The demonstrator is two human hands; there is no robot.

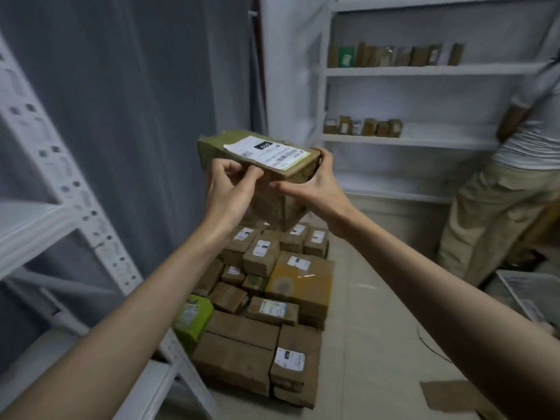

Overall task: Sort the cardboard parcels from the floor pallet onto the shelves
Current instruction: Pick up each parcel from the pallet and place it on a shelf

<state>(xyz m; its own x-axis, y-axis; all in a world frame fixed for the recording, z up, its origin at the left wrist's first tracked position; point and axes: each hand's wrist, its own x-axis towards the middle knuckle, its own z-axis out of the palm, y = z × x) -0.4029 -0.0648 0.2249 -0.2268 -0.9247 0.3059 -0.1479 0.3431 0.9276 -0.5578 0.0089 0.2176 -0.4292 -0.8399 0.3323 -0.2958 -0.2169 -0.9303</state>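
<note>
Head view is showing both hands, left hand and right hand, gripping a stiff, seemingly light cardboard parcel, fingers curling around its ends.

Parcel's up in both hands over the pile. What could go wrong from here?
1. The parcel is held tilted, the left hand and right hand gripping near its edges; a slip would likely drop it onto the floor stack.
2. Another person stands at the far shelves, so carrying it there risks a bump.
</note>
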